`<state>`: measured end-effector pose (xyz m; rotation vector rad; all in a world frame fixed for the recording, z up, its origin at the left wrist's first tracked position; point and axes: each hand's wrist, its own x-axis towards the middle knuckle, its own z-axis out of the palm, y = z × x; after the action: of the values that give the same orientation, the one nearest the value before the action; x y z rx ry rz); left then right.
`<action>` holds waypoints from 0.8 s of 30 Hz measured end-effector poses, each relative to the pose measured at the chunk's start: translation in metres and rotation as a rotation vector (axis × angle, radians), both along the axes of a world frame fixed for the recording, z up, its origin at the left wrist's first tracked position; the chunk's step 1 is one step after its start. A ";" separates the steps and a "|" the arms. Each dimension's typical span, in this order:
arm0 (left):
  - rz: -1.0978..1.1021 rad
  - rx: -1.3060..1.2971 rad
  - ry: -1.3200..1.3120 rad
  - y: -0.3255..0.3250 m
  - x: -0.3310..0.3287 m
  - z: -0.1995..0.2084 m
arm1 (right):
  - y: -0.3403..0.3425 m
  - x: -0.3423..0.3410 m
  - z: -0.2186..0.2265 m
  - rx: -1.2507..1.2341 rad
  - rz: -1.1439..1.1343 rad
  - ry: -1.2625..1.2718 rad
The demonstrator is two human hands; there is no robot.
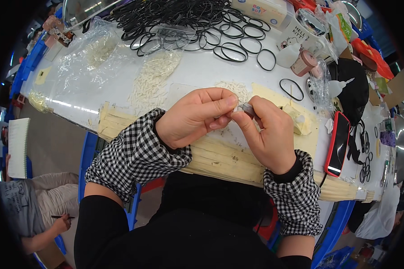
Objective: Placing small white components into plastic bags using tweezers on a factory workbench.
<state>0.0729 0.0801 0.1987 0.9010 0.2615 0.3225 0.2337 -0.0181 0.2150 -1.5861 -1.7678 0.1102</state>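
My left hand (195,116) pinches a tiny whitish piece between thumb and forefinger, its other fingers curled. Right beside it, my right hand (269,134) closes its thumb and fingers round a small greyish object (248,108), mostly hidden, whose kind I cannot make out. The fingertips of both hands nearly meet over the near part of the white table. Just beyond them lies a small heap of short white pieces (233,88). A larger spread of the same pieces (150,87) lies to the left, beyond my left wrist.
Many black rubber loops (179,20) cover the far table. Clear plastic bags (87,58) lie at the left. A red-cased phone (338,143), a white cup (300,33) and squeeze bottles stand or lie right. Yellow tape (211,166) covers the front edge. Another person sits at lower left holding a pen (62,217).
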 end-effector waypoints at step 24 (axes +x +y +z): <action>0.495 -0.334 -0.043 0.008 0.002 -0.009 | 0.004 -0.005 -0.013 -0.177 0.084 -0.071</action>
<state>0.0748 0.0880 0.1892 0.4896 0.4847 0.7317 0.2284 -0.0144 0.2023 -1.6571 -1.9246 0.2597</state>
